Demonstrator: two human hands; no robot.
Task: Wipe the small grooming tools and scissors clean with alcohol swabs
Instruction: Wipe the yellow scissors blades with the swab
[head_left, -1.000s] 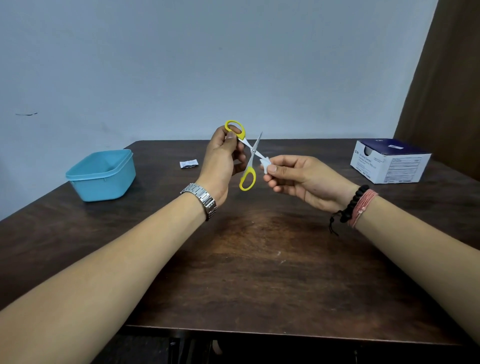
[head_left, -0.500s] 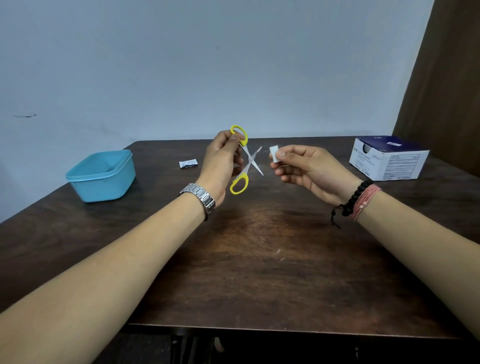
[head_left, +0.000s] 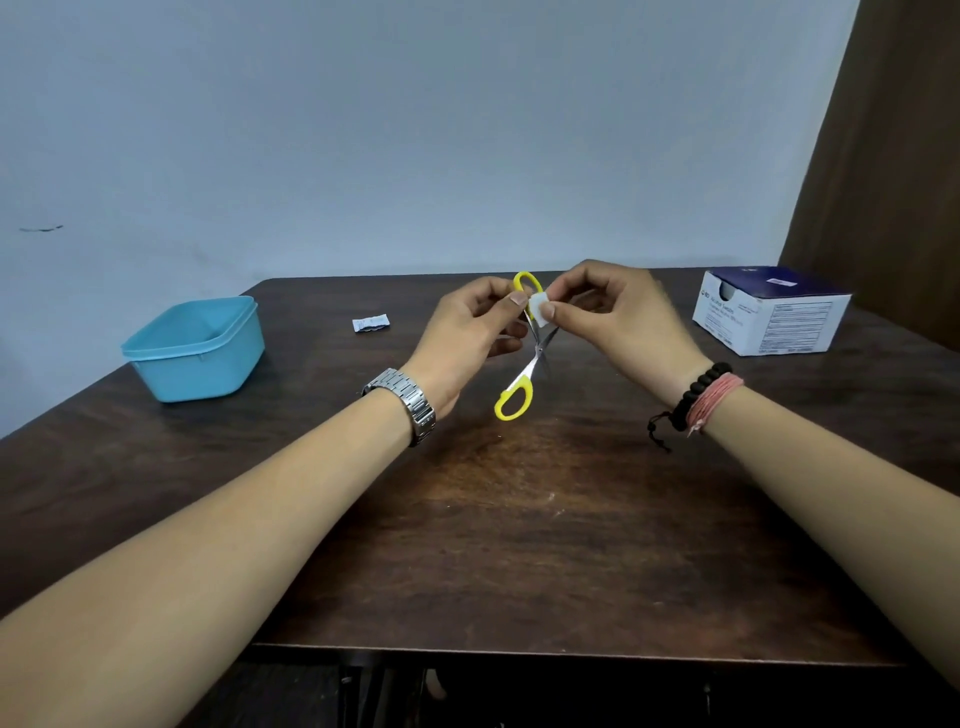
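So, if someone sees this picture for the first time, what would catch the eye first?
Most likely the yellow-handled scissors, held open above the middle of the dark wooden table: the left hand holds the upper handle while the right hand pinches a white swab against them. Next, the light blue tub at far left and the swab box at far right.

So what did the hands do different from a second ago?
The right hand carried the white swab away from the blade, then up against the scissors near the upper yellow loop, close to the left hand. The scissors' lower loop swung and now hangs lower. The left hand kept its grip on the scissors. The blue tub, wrapper and swab box stayed put.
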